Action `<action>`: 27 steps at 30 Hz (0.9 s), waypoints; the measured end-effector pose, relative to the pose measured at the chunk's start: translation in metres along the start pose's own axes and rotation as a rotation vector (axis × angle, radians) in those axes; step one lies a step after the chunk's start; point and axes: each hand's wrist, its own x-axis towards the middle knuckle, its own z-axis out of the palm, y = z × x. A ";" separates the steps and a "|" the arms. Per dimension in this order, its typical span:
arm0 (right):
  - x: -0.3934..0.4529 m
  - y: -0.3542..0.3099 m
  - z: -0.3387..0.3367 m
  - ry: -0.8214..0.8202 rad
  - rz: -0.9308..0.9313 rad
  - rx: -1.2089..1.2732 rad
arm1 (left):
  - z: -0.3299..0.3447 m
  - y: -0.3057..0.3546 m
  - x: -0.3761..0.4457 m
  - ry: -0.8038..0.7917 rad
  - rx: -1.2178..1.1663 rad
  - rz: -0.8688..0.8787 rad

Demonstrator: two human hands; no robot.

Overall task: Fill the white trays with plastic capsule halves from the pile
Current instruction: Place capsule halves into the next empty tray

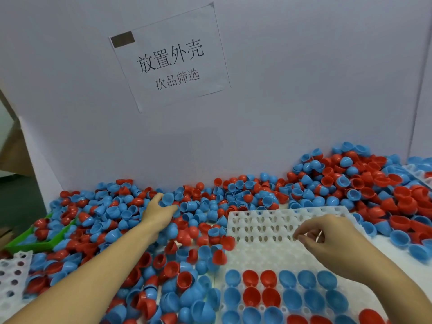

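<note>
The white tray [275, 232] lies near the person, on the right side of the table. Its near rows already hold blue and red halves [268, 293], each sitting open side up in its own cup. The far rows are bare, so you can see the little holes. More halves probably go there next.

The pile [210, 206] of blue and red halves spreads along the far wall and over the left side, right up against the tray, so it is easy to reach.

The left hand [161, 210] reaches far into the pile. Its fingers are curled around a blue half [167, 198], likely picking it up for the tray.

The right hand [327, 237] hovers over the bare rows. Its fingertips are pinched together, but I cannot tell if they hold anything.

Another white tray [11, 277] peeks in at the near left. A green tray [39, 242] sits half under the pile on the left. A paper sign [170, 59] is stuck on the wall.
</note>
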 end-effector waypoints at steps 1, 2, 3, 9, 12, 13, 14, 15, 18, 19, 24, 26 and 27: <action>0.000 0.000 0.000 -0.002 -0.003 0.002 | 0.000 -0.002 0.000 0.005 -0.018 0.000; 0.000 0.001 0.001 -0.005 -0.003 0.008 | 0.000 -0.003 -0.001 0.012 -0.027 0.009; 0.001 0.001 0.001 -0.009 -0.004 0.013 | -0.001 -0.004 -0.002 0.017 -0.027 0.025; 0.002 0.003 0.002 -0.014 -0.006 0.015 | -0.008 -0.003 -0.007 -0.072 0.385 0.174; 0.002 0.005 0.004 -0.013 -0.006 0.018 | -0.012 0.009 -0.012 -0.184 0.551 0.151; 0.002 0.005 0.004 -0.014 -0.005 0.019 | -0.012 0.014 -0.015 -0.236 0.621 0.152; 0.003 0.006 0.004 -0.014 -0.005 0.020 | -0.010 0.017 -0.018 -0.285 0.699 0.162; 0.003 0.006 0.005 -0.014 -0.006 0.019 | -0.009 0.021 -0.021 -0.325 0.770 0.183; 0.003 0.007 0.005 -0.020 -0.007 0.014 | -0.004 0.031 -0.032 -0.430 0.810 0.304; 0.003 0.007 0.006 -0.024 -0.005 0.015 | -0.003 0.034 -0.036 -0.479 0.792 0.359; 0.003 0.008 0.006 -0.044 -0.006 0.008 | 0.012 0.030 -0.055 -0.800 0.880 0.580; 0.003 0.007 0.006 -0.047 -0.008 0.008 | 0.021 0.018 -0.057 -0.747 0.900 0.639; 0.003 0.007 0.007 -0.049 -0.008 0.010 | 0.023 0.013 -0.056 -0.690 0.861 0.665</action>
